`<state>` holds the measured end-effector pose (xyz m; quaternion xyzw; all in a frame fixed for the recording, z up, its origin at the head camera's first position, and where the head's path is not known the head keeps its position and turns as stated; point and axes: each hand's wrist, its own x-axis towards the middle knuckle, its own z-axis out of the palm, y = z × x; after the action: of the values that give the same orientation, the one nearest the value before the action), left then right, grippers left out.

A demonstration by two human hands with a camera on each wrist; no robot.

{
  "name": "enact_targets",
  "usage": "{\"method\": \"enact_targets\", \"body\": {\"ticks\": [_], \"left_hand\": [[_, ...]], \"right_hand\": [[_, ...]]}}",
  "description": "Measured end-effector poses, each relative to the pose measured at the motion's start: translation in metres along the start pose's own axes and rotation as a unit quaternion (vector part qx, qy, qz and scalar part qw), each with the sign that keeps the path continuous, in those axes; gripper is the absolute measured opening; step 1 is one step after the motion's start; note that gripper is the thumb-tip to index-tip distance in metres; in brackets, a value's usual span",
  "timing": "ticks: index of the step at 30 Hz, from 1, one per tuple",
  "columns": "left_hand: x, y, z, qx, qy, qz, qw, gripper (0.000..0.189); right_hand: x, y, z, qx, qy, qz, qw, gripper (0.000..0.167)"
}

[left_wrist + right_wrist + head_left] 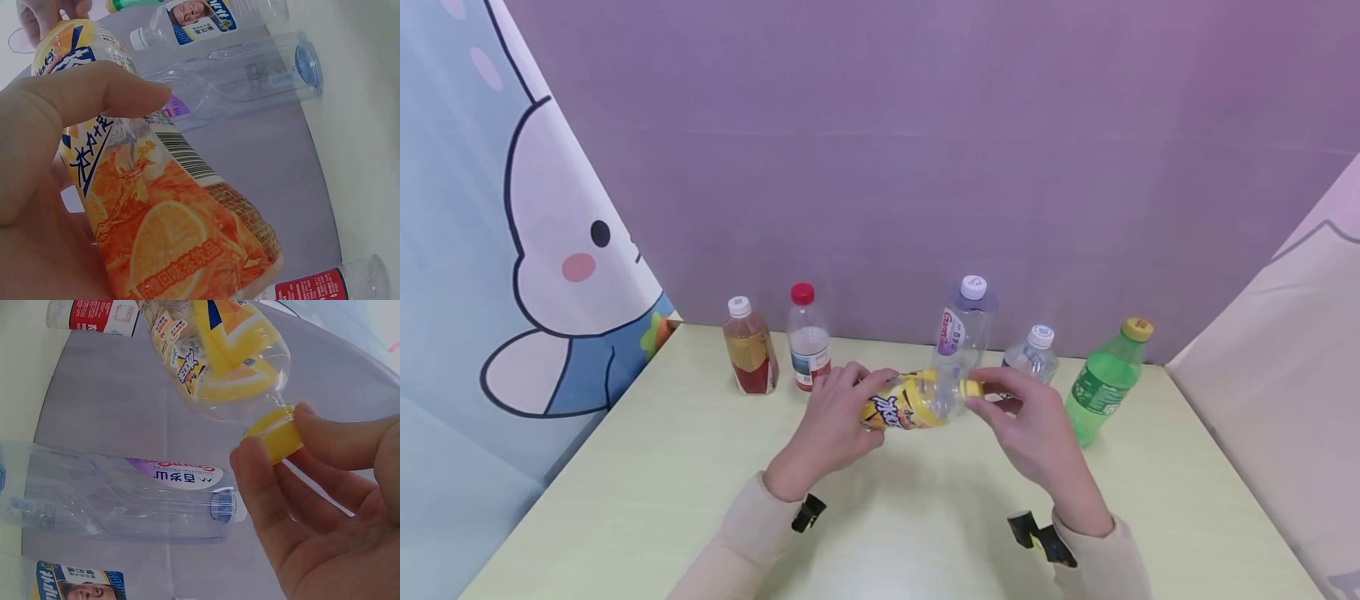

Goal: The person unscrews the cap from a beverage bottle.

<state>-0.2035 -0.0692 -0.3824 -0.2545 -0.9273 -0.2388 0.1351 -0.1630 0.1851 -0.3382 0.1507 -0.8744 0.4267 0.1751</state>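
A clear plastic bottle [917, 402] with a yellow and orange label lies tilted sideways above the table, its cap end to the right. My left hand [838, 421] grips the bottle round its body; in the left wrist view the thumb presses across the orange-slice label [169, 231]. With thumb and fingertips my right hand [1033, 425] pinches the yellow cap [275, 432], which sits at the bottle's neck. No liquid shows in the bottle's clear part.
Behind the hands stand a white-capped amber bottle [751, 350], a red-capped bottle [809, 342], a tall clear bottle [967, 321], and a smaller clear bottle [1034, 358]. A green bottle [1105, 387] stands right of my right hand. A purple cloth [887, 167] backs the pale table [880, 533].
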Motion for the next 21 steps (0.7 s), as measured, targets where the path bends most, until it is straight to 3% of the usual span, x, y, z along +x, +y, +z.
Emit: {"method": "enact_targets", "body": {"ticks": [5,12,21], "left_hand": [[0.0001,-0.0008,0.0014,-0.002,0.0,-0.001,1.0,0.076],[-0.0007,0.0005,0.0019,0.003,-0.003,0.003,1.0,0.077],[-0.0013,0.0012,-0.0028,0.011,0.008,0.003,0.9999,0.076]], "right_hand": [[0.0001,0.0018,0.0001,0.024,0.003,-0.022,0.9995,0.032],[-0.0005,0.0013,0.0022,-0.003,0.044,-0.029,0.9986,0.021],[-0.001,-0.0007,0.0003,0.0,0.015,-0.021,0.9997,0.031]]}}
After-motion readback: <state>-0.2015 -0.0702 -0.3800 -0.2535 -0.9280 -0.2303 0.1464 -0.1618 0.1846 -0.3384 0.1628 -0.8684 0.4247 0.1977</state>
